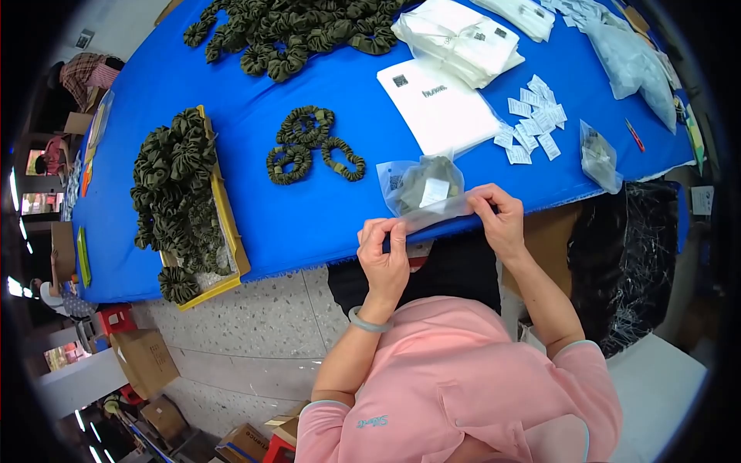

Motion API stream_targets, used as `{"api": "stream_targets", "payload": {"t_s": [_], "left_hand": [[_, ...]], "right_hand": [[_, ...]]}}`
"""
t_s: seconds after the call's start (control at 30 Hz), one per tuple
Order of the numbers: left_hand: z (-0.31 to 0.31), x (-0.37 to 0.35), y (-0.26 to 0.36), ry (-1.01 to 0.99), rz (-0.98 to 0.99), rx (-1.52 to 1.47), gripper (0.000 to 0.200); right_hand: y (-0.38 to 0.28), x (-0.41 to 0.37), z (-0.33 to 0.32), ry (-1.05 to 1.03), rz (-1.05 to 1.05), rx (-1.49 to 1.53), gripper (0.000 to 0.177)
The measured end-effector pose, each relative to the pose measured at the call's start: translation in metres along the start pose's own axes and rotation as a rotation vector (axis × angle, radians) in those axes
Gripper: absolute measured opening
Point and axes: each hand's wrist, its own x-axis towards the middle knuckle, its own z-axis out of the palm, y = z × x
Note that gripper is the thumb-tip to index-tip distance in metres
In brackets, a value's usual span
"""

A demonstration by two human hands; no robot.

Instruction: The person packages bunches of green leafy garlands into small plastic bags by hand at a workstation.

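Note:
A clear plastic bag (395,202) with dark green scrunchies and a white label (435,190) inside lies at the front edge of the blue table. My left hand (384,251) pinches the left end of the bag's near edge. At the right end of that edge, my right hand (498,220) also holds it between thumb and fingers. Loose green scrunchies (289,163) lie to the left of the bag. Behind it is a stack of white printed bags (440,104), with scattered white labels (518,154) to its right.
A yellow tray (225,208) heaped with green scrunchies stands at the left, and a larger scrunchie pile (309,31) lies at the back. On the right are a filled bag (598,157), a red pen (634,134) and a big plastic bag (633,69). Other people are at the far left.

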Motion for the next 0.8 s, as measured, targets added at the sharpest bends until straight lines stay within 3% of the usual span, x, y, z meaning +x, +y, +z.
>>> {"api": "stream_targets", "payload": {"t_s": [0.53, 0.73, 0.8], "left_hand": [[0.003, 0.006, 0.006, 0.024, -0.094, 0.199, 0.016], [-0.002, 0.011, 0.012, 0.025, -0.157, 0.215, 0.017], [-0.003, 0.012, 0.007, -0.064, -0.120, 0.419, 0.011]], "right_hand": [[0.000, -0.003, 0.013, 0.247, -0.241, -0.412, 0.012], [0.004, -0.004, 0.014, 0.227, -0.319, -0.529, 0.007], [0.003, 0.000, 0.014, 0.230, -0.311, -0.675, 0.008]]}}
